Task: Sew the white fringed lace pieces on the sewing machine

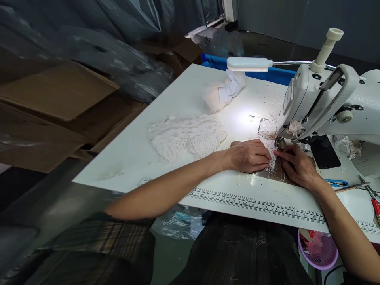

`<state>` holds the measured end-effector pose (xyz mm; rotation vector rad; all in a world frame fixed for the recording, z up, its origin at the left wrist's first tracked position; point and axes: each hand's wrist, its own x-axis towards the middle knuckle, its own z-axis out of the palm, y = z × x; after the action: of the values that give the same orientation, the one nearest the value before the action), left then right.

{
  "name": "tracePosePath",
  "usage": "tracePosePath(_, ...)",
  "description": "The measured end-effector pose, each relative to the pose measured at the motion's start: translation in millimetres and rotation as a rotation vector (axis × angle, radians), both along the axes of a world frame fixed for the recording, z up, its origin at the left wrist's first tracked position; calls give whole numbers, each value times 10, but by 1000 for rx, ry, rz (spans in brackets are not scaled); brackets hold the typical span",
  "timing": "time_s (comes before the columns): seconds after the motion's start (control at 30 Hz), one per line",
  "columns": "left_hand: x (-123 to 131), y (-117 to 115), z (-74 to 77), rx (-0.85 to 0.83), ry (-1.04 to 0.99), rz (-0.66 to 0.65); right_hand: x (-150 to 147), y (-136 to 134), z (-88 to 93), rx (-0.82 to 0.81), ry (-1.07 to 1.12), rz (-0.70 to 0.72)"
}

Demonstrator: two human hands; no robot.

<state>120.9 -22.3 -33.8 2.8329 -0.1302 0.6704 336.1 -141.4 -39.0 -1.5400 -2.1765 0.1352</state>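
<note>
A strip of white lace [271,157] lies under the needle area of a white sewing machine [308,101]. My left hand [251,156] is on the lace from the left, its fingers together and curled, the fingertips pressing its edge. Close by the presser foot [279,143], my right hand [299,166] has its index finger and thumb at the lace's right edge. A metal plate [286,175] shows below both hands. To the left, a gathered white lace piece [188,136] rests on the table. The fingertips' exact grip is partly hidden.
A bundled pale cloth [224,93] lies at the back under a lamp [249,64]. A black phone [325,152], a blue thread snipper [337,183] and red-handled scissors [374,204] sit at right. A purple basket [322,257] is below the table [124,158]; cardboard boxes [59,91] stand left.
</note>
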Motion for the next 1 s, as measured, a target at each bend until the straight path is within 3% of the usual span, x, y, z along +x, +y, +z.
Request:
tracePosePath(0.17, 19, -49, -9, -23, 18, 56, -4, -12, -3, -35, -27, -35)
tracePosePath(0.4, 31, -101, -40, 60, -18, 103, -21, -39, 54, 35, -85, 38)
tracePosePath(0.63, 27, -82, -38, 75, 17, 114, -58, -35, 82, -1, -210, -4)
tracePosePath(1.0, 38, -48, -66, 142, 17, 161, -127, -18, 61, -18, -212, -97)
